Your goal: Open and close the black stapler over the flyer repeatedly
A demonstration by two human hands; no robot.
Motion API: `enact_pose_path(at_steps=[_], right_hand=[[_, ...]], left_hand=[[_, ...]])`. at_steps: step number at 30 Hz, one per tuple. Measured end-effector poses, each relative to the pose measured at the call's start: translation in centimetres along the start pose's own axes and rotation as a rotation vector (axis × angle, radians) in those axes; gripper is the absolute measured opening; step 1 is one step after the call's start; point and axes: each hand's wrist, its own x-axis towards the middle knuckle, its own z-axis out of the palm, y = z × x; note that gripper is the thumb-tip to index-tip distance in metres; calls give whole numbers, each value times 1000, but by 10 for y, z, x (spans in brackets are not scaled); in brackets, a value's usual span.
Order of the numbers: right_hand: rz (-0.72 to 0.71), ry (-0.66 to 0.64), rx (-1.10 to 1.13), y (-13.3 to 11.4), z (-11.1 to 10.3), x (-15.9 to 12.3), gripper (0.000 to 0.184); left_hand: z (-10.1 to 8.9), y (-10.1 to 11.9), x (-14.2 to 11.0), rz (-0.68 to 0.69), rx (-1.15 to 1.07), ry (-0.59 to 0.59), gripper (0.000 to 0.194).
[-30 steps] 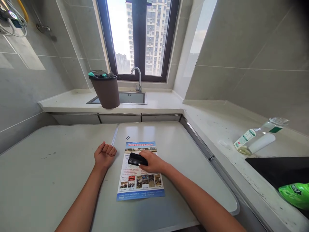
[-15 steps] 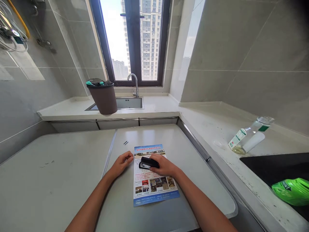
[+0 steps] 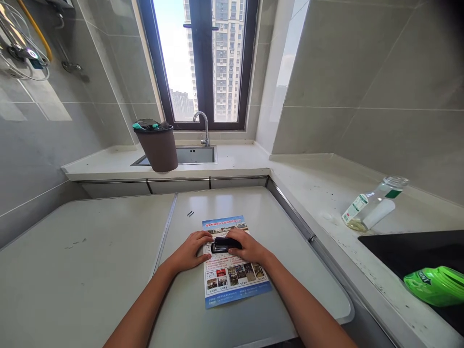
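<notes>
A black stapler (image 3: 222, 244) lies over the upper middle of a printed flyer (image 3: 237, 291), its front end pointing left. My right hand (image 3: 246, 245) is closed around the stapler's right end. My left hand (image 3: 191, 250) is open, thumb and fingers apart, with the fingertips on the flyer's left edge close to the stapler's front. Beyond the flyer, two short strips of staples (image 3: 190, 213) rest on the white folding table (image 3: 116, 270).
A brown trash bin (image 3: 157, 149) stands by the sink (image 3: 197, 154) under the window. On the right counter are a clear glass jar (image 3: 373, 205), a black panel (image 3: 416, 246) and a green packet (image 3: 433, 286). A seam runs down the table left of the flyer.
My left hand has opened from a loose curl and moved right onto the flyer's left edge. The stapler, still in my right hand, now lies more level.
</notes>
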Motion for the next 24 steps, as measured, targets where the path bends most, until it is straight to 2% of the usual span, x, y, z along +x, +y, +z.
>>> enact_pose_path(at_steps=[7, 16, 24], right_hand=[[9, 0, -21, -1, 1, -1, 26], [15, -24, -49, 1, 0, 1, 30], [23, -13, -23, -2, -1, 2, 28]], left_hand=[[-5, 1, -3, 28, -36, -19, 48], [-4, 12, 4, -28, 8, 36, 34], [-4, 11, 3, -8, 1, 25, 35]])
